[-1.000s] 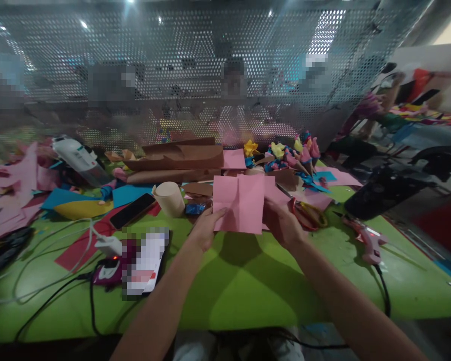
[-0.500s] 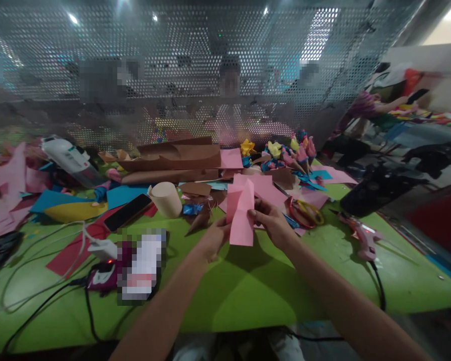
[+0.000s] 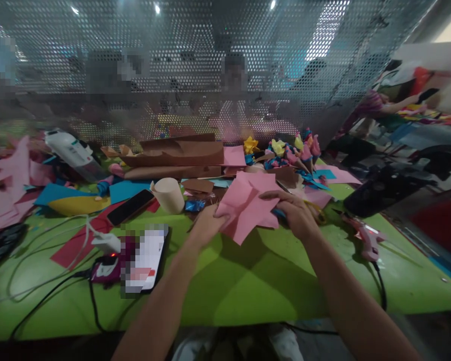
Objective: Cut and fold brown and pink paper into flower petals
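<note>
A creased sheet of pink paper [image 3: 244,208] with pointed edges, somewhat star-like, is spread between my two hands above the green table. My left hand [image 3: 206,223] pinches its left edge between thumb and fingers. At the right edge, my right hand [image 3: 295,213] grips the paper with its fingers lying over the top. Just beyond my right hand are the yellow handles of scissors [image 3: 318,213], mostly hidden by it. More pink paper lies behind the held sheet, and where one ends and the other begins is hard to tell.
A beige paper roll [image 3: 168,195], a black phone [image 3: 131,208] and a lit phone [image 3: 150,258] lie left on the green table [image 3: 244,291]. Right are a pink glue gun [image 3: 368,238] and a dark cylindrical object [image 3: 364,193]. Brown paper [image 3: 180,153] and paper flowers [image 3: 278,148] line the back.
The pink paper has gone from a narrow folded strip to a wide, creased, opened shape. My hands have moved apart, the right one further right. The view has shifted slightly.
</note>
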### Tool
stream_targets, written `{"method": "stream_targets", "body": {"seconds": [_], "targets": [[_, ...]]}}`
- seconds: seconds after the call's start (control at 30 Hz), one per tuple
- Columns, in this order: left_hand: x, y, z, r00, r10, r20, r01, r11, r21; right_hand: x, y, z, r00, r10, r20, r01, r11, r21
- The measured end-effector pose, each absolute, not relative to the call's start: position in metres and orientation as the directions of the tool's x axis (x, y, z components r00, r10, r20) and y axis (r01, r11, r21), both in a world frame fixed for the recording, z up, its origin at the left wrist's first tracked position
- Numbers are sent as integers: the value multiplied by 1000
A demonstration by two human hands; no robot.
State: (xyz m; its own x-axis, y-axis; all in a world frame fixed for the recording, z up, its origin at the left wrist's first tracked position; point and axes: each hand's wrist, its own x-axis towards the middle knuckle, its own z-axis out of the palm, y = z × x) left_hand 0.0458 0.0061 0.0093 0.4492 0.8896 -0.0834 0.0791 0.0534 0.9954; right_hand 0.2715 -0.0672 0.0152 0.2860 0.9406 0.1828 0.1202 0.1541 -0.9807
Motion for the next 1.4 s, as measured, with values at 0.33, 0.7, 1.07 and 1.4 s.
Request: {"method": "stream_targets", "body": {"seconds": [0.33, 0.7, 1.07, 1.4], "targets": [[39, 14, 9, 537, 842, -55, 154, -34, 987, 273, -60, 8, 244, 969, -28, -100, -4, -995], [36, 18, 11, 537, 831, -148, 53, 141, 989, 276, -61, 14, 265, 960, -90, -215, -32, -976], [12, 24, 32, 861, 505, -70, 48, 56, 997, 282, -63, 13, 273, 931, 242, 156, 205, -966], [44, 13, 6, 703, 708, -63, 314, -230, 921, 260, -71, 9, 140, 942, 304, 223, 270, -937]]}}
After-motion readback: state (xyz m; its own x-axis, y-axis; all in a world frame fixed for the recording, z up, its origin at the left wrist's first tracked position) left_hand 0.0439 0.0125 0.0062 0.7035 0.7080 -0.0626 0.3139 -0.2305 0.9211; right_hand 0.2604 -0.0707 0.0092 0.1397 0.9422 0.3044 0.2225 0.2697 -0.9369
